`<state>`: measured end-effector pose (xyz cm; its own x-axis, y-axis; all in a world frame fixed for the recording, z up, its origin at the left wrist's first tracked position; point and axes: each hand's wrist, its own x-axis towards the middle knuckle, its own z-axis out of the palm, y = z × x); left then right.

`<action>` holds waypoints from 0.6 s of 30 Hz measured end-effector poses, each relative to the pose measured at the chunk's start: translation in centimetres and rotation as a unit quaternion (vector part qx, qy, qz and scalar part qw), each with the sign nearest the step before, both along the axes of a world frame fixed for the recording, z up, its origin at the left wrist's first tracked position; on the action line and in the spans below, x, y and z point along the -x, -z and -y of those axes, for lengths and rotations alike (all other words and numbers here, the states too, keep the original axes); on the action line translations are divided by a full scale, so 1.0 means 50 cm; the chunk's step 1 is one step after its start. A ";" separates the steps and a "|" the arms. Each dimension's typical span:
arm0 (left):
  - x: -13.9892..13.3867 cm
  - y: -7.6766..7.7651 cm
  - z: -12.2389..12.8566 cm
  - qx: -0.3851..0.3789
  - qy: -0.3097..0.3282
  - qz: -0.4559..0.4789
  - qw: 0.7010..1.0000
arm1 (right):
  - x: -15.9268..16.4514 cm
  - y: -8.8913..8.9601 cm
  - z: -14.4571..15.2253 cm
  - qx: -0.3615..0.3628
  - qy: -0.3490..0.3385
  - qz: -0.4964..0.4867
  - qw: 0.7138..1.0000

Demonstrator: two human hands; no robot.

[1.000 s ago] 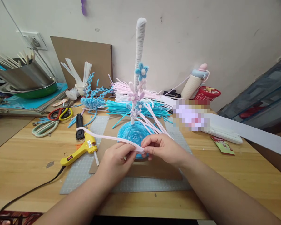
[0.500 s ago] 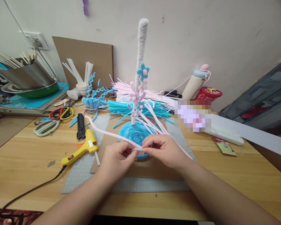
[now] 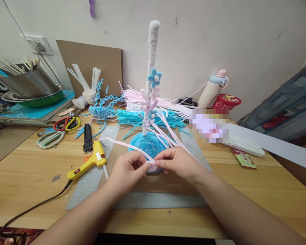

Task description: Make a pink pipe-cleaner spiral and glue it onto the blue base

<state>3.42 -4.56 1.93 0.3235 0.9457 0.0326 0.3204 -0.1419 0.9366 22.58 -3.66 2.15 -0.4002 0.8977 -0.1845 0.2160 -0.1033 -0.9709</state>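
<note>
Both my left hand [image 3: 133, 167] and my right hand [image 3: 175, 162] pinch a pale pink pipe cleaner [image 3: 129, 145] with thumb and fingers, close together. A small coil of it shows between my fingertips, and its free end trails off to the left. Right behind my hands lies a round blue base [image 3: 139, 141] of coiled pipe cleaner, partly hidden by them. From that base a white wrapped stem [image 3: 153, 51] stands upright, bearing a blue flower [image 3: 155, 78] and several pink, lilac and blue flowers [image 3: 146, 106] lower down.
A yellow hot glue gun [image 3: 98, 154], a black stick-like tool [image 3: 87, 137] and scissors [image 3: 52, 139] lie left. Behind the base are bundles of blue pipe cleaners [image 3: 127, 117] and pink pipe cleaners [image 3: 135, 97]. A bottle [image 3: 211, 90] and red tub [image 3: 225, 102] stand back right.
The pipe cleaner's coil between my fingers shows more clearly as a loop. Its free end has shifted slightly right and down. Both hands keep their pinch.
</note>
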 end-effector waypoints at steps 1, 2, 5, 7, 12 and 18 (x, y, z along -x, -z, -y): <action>0.000 0.000 0.001 -0.012 -0.002 -0.017 1.000 | 0.000 0.000 0.000 -0.006 -0.001 0.007 1.000; 0.000 0.000 0.001 -0.021 -0.002 -0.033 0.999 | 0.001 -0.002 0.000 -0.013 -0.002 0.015 1.000; 0.000 0.000 0.002 -0.049 0.002 -0.071 0.996 | 0.003 -0.010 0.002 -0.035 -0.004 0.049 0.998; 0.001 0.000 0.001 -0.079 0.010 -0.093 0.992 | 0.005 -0.012 0.005 -0.047 0.001 0.080 0.996; 0.006 0.001 -0.005 -0.105 0.031 -0.123 0.986 | 0.004 0.000 0.010 -0.115 0.024 0.124 0.985; 0.005 0.001 -0.006 -0.100 0.032 -0.115 0.988 | 0.004 -0.001 0.014 -0.192 -0.011 0.129 0.973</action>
